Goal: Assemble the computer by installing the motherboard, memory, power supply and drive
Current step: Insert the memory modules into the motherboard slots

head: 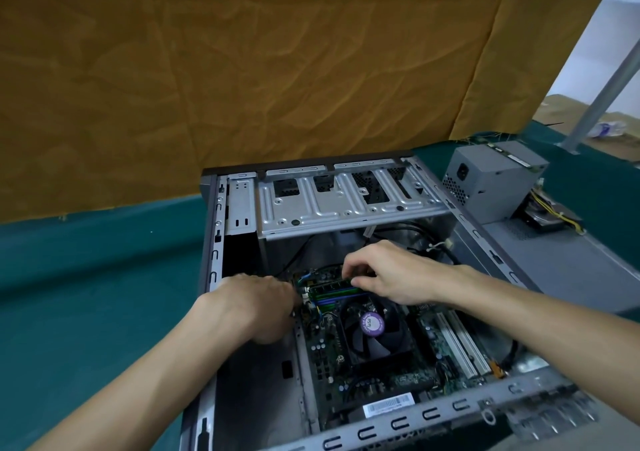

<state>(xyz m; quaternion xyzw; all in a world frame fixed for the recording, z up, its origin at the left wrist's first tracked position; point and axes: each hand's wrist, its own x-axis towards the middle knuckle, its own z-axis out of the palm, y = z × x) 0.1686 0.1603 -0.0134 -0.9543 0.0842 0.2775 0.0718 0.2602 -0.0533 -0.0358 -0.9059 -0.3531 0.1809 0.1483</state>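
Observation:
An open computer case (242, 208) lies on its side on the green table. The motherboard (322, 357) sits inside it, with a black CPU fan (372, 332) in the middle. A green memory stick (329, 286) stands in the slots just beyond the fan. My right hand (388, 270) pinches the stick's right end from above. My left hand (256, 301) is at the stick's left end, fingers curled and blurred; whether it grips the stick is hidden. The grey power supply (491, 183) sits outside the case at the back right, and the drive (543, 216) lies beside it.
A silver drive cage (346, 201) spans the far end of the case. Black cables (415, 228) run under it. The grey side panel (571, 267) lies right of the case. An orange cloth (242, 69) hangs behind the green table (86, 260).

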